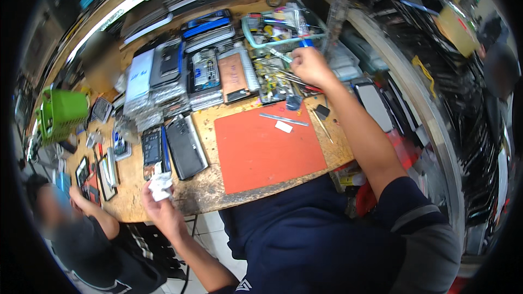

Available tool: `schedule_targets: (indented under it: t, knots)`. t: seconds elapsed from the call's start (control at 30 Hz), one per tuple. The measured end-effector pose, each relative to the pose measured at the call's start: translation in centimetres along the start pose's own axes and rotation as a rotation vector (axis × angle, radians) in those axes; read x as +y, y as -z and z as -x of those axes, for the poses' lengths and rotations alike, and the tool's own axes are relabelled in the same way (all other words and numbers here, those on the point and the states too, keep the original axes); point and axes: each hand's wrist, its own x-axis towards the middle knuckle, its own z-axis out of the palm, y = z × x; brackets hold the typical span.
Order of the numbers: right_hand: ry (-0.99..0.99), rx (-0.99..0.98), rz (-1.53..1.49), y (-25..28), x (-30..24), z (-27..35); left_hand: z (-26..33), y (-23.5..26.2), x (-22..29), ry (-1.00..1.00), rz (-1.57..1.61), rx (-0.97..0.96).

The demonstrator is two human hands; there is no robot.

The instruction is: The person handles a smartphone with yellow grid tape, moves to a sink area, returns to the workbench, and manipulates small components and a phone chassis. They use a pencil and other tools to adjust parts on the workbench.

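Two hands: left (158, 207) grips crumpled tissue (161, 186); right (308, 65) holds blue-handled tool (303, 43) pointing away.

Lying at the centre of the wooden workbench (207, 190): an orange mat (261, 149), bearing a metal ruler (283, 119) and a small white slip (283, 126) near its far edge. Resting left of it, a dark phone (186, 147) and an opened handset (152, 149). Standing at far left, a green basket (61, 113). Piling up along the far side, stacked phone parts (163, 79).
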Motion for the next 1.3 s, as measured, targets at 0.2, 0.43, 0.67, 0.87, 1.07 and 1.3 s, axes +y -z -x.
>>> schedule_targets:
  t: [0.2,0.43,0.67,0.87,1.07,1.3]
  knots:
    - [0.244,-0.249,-0.356,1.7,-8.6,2.7,4.4,13.7,-2.4,-0.046,0.012,0.535]
    - [0.771,-0.193,-0.645,-0.6,-29.7,5.1,8.1,15.4,-8.7,0.133,0.356,0.711]
    - [1.503,0.832,-0.708,-2.9,-49.4,0.9,10.8,11.3,-8.3,0.257,0.309,0.736]
    - [1.282,0.219,0.186,-6.1,-50.4,-0.6,12.0,12.8,-9.7,0.295,0.319,0.771]
    - [1.346,0.066,-0.207,-2.4,-40.4,2.4,9.8,14.2,-13.5,0.388,0.281,0.761]
    - [0.800,-0.870,-0.349,0.3,-22.6,9.4,-6.0,14.4,-20.8,0.163,-0.061,0.681]
